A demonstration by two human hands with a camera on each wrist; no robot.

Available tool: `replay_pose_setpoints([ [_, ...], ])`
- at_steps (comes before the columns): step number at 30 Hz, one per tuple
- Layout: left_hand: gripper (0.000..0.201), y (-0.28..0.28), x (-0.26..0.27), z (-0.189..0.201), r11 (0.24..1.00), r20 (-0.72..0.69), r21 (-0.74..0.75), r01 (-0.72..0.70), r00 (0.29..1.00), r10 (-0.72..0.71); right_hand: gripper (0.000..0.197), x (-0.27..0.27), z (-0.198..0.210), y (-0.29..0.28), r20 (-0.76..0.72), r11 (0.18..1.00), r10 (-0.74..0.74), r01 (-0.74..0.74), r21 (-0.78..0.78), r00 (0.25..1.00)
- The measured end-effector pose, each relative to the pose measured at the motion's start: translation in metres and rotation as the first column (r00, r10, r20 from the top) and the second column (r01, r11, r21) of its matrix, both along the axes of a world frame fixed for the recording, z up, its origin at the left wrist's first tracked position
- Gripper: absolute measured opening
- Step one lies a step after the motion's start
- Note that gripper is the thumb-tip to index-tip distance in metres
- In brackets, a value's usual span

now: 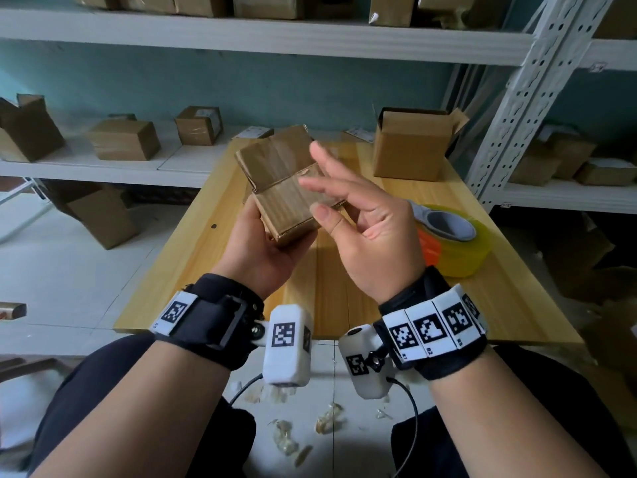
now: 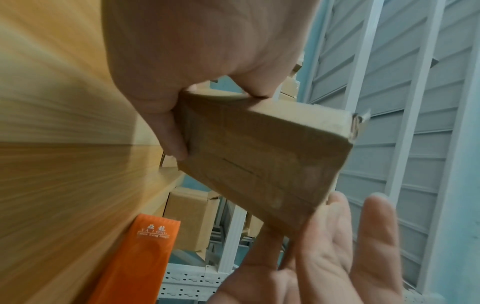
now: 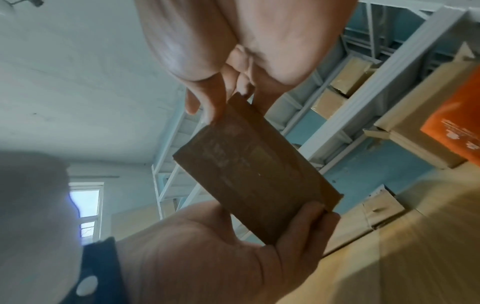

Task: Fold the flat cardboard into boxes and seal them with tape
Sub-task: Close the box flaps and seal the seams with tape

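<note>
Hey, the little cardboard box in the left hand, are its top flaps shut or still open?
Open. In the head view the small box has one flap standing up behind its folded top.

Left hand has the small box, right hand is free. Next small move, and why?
Probably reach the right hand to the tape roll on the table. The left hand grips the small box above the table with its flaps folded shut, and the right hand is open beside it, holding nothing. Whether that seam already carries tape cannot be told.
</note>
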State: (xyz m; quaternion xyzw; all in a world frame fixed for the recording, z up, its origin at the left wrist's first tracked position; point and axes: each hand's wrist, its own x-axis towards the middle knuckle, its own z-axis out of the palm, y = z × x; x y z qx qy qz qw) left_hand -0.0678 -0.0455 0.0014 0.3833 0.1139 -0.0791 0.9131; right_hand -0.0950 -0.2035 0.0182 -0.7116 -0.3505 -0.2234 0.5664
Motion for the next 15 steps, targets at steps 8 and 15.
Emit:
replay_pose_setpoints([
  [8,0.052,0.011,0.004,0.009,0.981,0.224,0.017,-0.193,0.957,0.184,0.063,0.007,-0.002,-0.012,-0.301,0.954,0.128,-0.035,0.297,0.945],
  [15,0.106,0.016,0.002,0.005,0.941,0.301,-0.003,-0.339,0.897,0.324,0.045,0.012,-0.014,-0.011,-0.196,0.959,-0.204,0.236,0.159,0.959],
])
